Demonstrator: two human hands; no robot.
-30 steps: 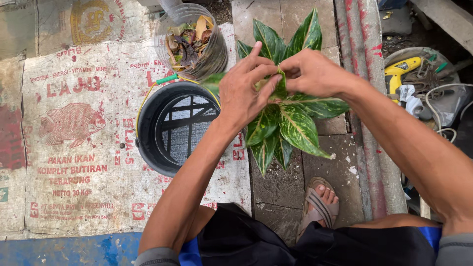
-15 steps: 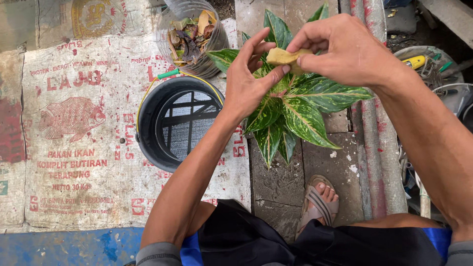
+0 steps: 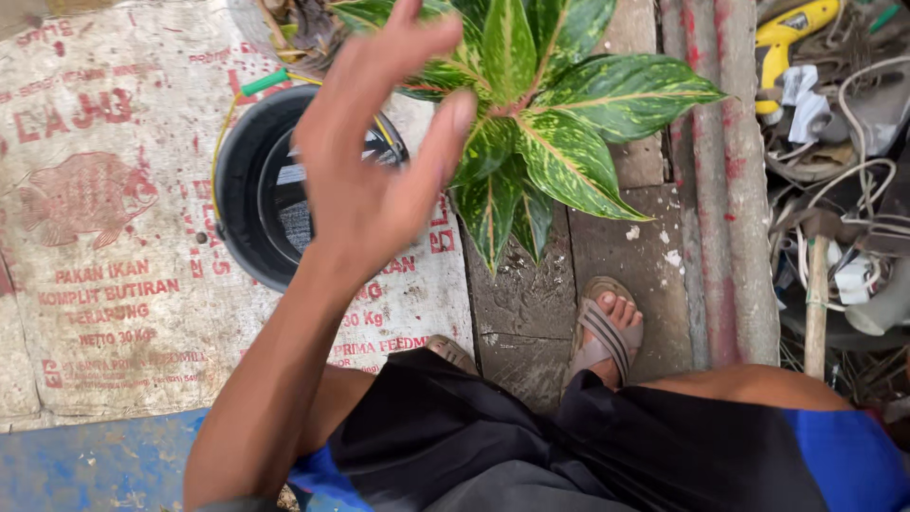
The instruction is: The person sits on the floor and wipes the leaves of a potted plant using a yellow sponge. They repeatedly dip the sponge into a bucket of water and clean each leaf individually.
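My left hand (image 3: pixel 374 161) is raised in front of me with its fingers spread and nothing in it. It hovers over the right rim of a black bucket (image 3: pixel 242 204) and just left of a plant (image 3: pixel 559 123) with broad green leaves veined and speckled in yellow. The fingertips come near the plant's left leaves; whether they touch I cannot tell. My right hand is out of view.
A printed white feed sack (image 3: pixel 104 284) lies under the bucket. A clear container of dried leaves (image 3: pixel 299 28) stands at the top. My sandalled foot (image 3: pixel 607 327) rests on concrete. Right of a reddish pipe (image 3: pixel 735 237) lie a yellow drill (image 3: pixel 787 28), cables and a hammer (image 3: pixel 817 303).
My right hand, which had pinched a yellowed leaf off the plant, has left the view. My left hand has let go of the leaves and opened. The view has moved closer.
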